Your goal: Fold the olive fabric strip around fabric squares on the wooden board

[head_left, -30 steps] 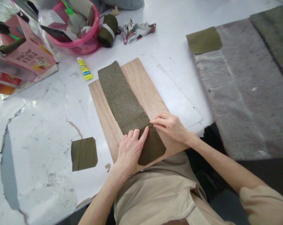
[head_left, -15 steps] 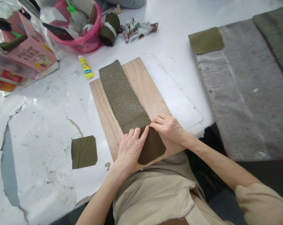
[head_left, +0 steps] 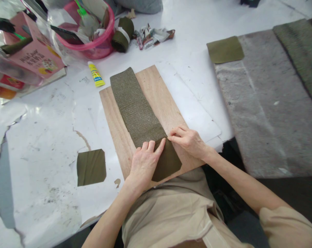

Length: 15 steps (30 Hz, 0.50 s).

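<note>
A long strip of speckled olive-grey fabric (head_left: 136,103) lies aslant on a thin wooden board (head_left: 162,91). Against its near end is a smooth dark olive cloth piece (head_left: 168,163) with cut corners; the two meet along a straight line. My left hand (head_left: 144,162) rests flat over this seam, fingers stretched out and the index finger pointing at its right end. At that right end, my right hand (head_left: 185,140) pinches the edge between thumb and index finger. Which layers sit in the pinch is hidden by the fingertips.
A square olive cloth piece (head_left: 91,167) lies left of the board. Beyond stand a yellow glue tube (head_left: 96,74), a pink basket (head_left: 99,48), a rolled olive strip (head_left: 122,34) and a pink carton (head_left: 39,51). Grey fabric (head_left: 264,103) at right carries another olive piece (head_left: 226,50).
The view has shifted slightly. My right hand has slid a touch to the right, its fingertips a little farther from the left index finger. The left hand stays in place on the cloth.
</note>
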Each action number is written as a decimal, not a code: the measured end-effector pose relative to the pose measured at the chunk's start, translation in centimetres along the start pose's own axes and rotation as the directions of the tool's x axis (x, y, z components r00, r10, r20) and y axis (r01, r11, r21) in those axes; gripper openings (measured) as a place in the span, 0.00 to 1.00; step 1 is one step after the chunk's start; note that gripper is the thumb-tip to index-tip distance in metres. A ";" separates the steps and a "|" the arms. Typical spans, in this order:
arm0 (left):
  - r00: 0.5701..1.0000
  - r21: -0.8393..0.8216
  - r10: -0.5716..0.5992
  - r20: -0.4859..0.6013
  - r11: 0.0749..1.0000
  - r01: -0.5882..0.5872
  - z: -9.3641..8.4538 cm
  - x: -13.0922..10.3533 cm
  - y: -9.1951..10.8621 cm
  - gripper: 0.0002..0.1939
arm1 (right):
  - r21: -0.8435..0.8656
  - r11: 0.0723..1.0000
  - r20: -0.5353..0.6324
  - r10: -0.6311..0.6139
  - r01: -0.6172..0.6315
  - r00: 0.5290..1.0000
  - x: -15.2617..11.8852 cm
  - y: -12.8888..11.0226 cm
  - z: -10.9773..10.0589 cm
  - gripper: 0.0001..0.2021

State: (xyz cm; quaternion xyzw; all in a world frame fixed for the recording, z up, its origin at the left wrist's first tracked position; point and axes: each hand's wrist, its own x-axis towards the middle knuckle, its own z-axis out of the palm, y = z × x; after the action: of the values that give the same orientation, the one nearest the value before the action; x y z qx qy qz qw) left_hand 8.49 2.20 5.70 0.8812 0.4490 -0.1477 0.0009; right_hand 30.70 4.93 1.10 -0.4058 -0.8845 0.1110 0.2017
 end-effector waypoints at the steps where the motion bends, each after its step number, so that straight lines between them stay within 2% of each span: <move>1: 1.000 -0.003 -0.001 -0.009 1.000 0.001 0.1 0.0 0.0 0.32 | 0.015 0.999 -0.010 0.030 -0.030 1.000 -0.1 0.0 0.0 0.11; 4: 0.999 0.001 -0.010 -0.045 1.000 0.011 0.5 -0.1 0.1 0.32 | 0.044 0.995 -0.043 0.094 -0.093 0.995 -0.1 -0.2 0.2 0.12; 10: 0.993 -0.006 -0.037 -0.115 0.999 0.036 1.6 -0.8 0.1 0.29 | -0.061 0.998 -0.001 -0.001 0.001 1.000 0.0 -1.0 0.1 0.15; 13: 0.976 -0.058 -0.073 -0.207 0.996 0.062 2.8 -2.1 -0.2 0.27 | -0.080 0.997 -0.009 -0.020 0.019 1.000 -0.1 -1.0 0.1 0.15; 15: 0.950 -0.110 -0.118 -0.290 0.990 0.089 3.8 -3.1 -0.5 0.23 | -0.065 0.998 -0.016 -0.022 0.021 1.000 -0.2 -0.9 0.1 0.15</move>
State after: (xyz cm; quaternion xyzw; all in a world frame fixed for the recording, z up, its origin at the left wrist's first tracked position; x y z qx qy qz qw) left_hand 5.38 -0.42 2.98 0.8675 0.4964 0.0078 -0.0319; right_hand 30.17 4.20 1.25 -0.4036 -0.8901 0.0769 0.1971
